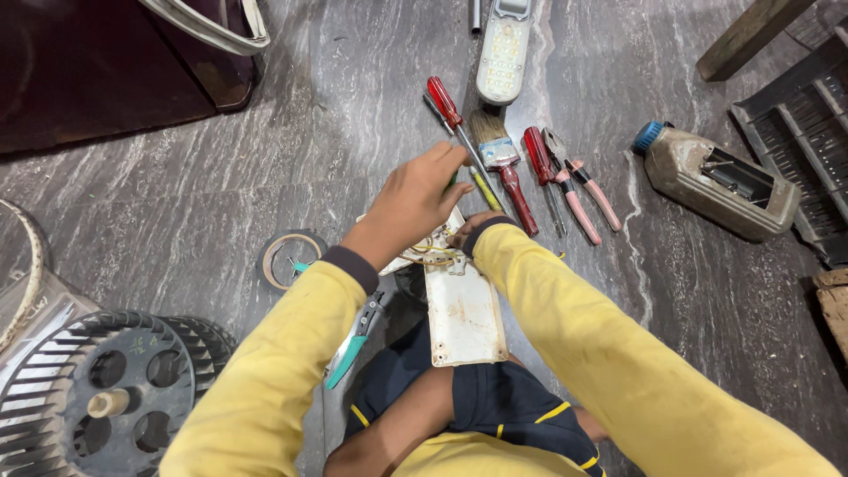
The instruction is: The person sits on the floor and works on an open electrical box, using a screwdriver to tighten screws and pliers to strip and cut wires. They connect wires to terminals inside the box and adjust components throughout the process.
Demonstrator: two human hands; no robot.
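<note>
My left hand (pixel 411 201) is closed around a small screwdriver with a green and yellow handle (pixel 483 187), tip pointing down at the work. Under it a dirty white panel (pixel 464 314) lies across my lap, with a tangle of yellowish wires (pixel 433 256) at its upper end. My right hand (pixel 463 232) is mostly hidden by its yellow sleeve. Its curled fingers grip the panel's upper end beside the wires.
On the grey stone floor beyond the panel lie a red screwdriver (pixel 444 102), a paintbrush (pixel 496 148), a second red screwdriver (pixel 536 152), pink-handled pliers (pixel 583 194) and a white lamp (pixel 503 49). A blue-capped can (pixel 715 181) sits right. Tape roll (pixel 290 256), teal-handled cutters (pixel 352 344) and a blower wheel (pixel 115 393) are left.
</note>
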